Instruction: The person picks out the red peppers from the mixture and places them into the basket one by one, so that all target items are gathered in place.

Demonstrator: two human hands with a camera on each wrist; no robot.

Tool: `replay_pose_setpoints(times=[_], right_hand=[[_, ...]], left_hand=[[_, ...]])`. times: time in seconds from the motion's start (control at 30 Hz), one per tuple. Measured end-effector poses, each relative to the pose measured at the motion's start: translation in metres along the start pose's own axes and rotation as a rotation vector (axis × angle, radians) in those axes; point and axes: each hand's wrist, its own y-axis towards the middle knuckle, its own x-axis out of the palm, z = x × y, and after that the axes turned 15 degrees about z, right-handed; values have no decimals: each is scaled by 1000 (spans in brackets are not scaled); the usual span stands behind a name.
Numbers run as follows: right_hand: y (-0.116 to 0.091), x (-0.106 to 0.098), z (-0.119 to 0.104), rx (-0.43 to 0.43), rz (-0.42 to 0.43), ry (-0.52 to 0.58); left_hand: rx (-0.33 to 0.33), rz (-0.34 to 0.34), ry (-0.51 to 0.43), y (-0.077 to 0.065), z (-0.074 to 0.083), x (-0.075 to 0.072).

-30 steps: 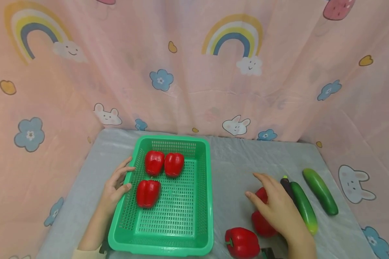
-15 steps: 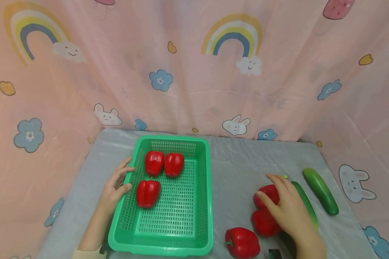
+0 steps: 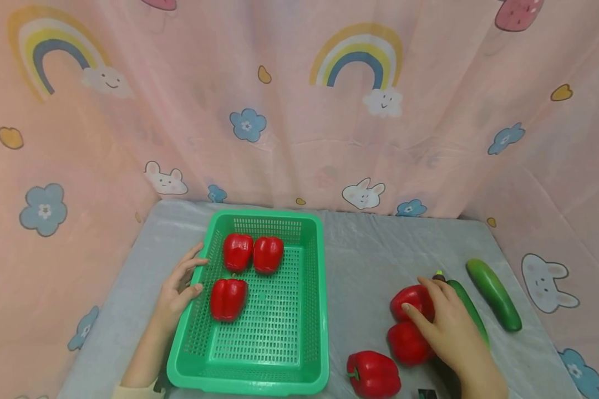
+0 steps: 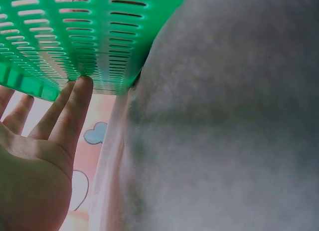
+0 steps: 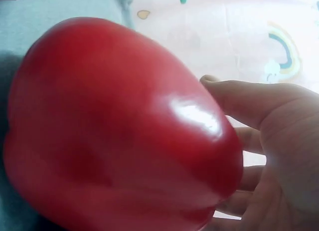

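Observation:
A green plastic basket [image 3: 324, 299] holds three red bell peppers [image 3: 228, 300]. My left hand [image 3: 177, 291] is at its left side, thumb near the rim; in the left wrist view its straight fingers [image 4: 75, 111] touch the slotted wall. My right hand [image 3: 444, 321] is spread over a red bell pepper [image 3: 410, 302] at right, thumb overlapping it and fingertips by its far edge. Another bell pepper [image 3: 408, 344] lies just nearer, and one more [image 3: 374, 374] lies closer to the basket. A red bell pepper [image 5: 124, 126] fills much of the right wrist view, with gaps showing between the fingers.
Two green cucumber-shaped vegetables [image 3: 494, 293] lie to the right, one partly behind my right hand. A dark vegetable with a light green tip [image 3: 439, 275] is mostly hidden by that hand. A patterned pink curtain [image 3: 299, 111] encloses the grey cloth-covered table [image 3: 364, 244].
My right hand has moved to the right and slightly nearer, uncovering more of the bell pepper beneath it. My left hand and the basket have stayed in place.

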Motion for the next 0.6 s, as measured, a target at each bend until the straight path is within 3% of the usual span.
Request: replay_pose_setpoints(times=[0.6], right_hand=[[-3, 9, 1, 41, -63, -8]], left_hand=[[2, 7, 20, 0, -2, -1]])
